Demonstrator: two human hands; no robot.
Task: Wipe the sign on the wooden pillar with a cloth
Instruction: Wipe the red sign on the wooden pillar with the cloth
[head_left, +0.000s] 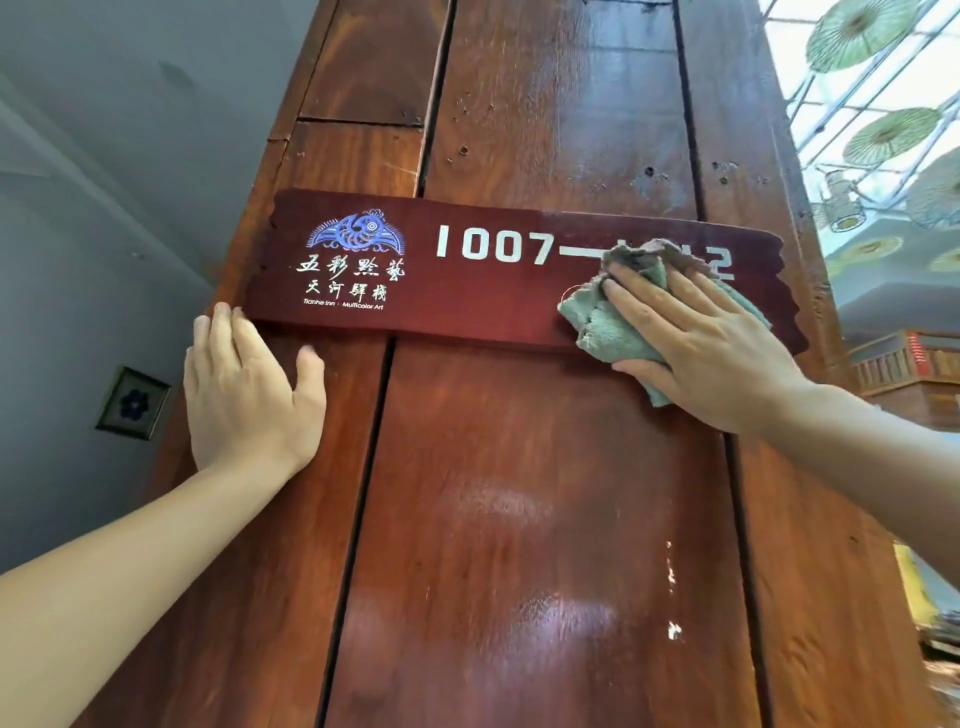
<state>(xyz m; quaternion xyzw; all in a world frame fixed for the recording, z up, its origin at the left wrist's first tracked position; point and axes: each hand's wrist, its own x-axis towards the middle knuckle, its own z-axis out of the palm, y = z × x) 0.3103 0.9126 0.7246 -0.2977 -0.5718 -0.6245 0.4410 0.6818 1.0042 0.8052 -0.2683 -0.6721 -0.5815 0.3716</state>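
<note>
One dark red wooden sign with a wavy outline (467, 291) is fixed across the front face of the tall reddish-brown plank pillar (519, 493), spanning it almost from left edge to right edge. White numerals "1007—" read clearly along the sign's upper half; the digits after the dash are partly covered. A blue bird emblem and white characters sit at the sign's left end.

Crumpled grey-green cloth with a pinkish fold (613, 327) lies on the sign's right half and overhangs its lower edge. Right hand (711, 338) rests flat on the cloth, fingers extended and slightly fanned, pressing rather than pinching. Left hand (249, 384) is spread open against the pillar just below the sign's lower left corner, fingertips touching that edge, holding nothing.

Risks, as judged:
- Cloth is only trapped under the palm; if pressure eases on a stroke it could slide out and drop.
- How the sign is mounted is not visible. A hard sideways push could shift or loosen it; the left hand is placed to brace against that.
- The sign's jagged right end could snag the cloth's frayed edge.
- Left end with emblem looks not yet covered; it could be missed.
</note>
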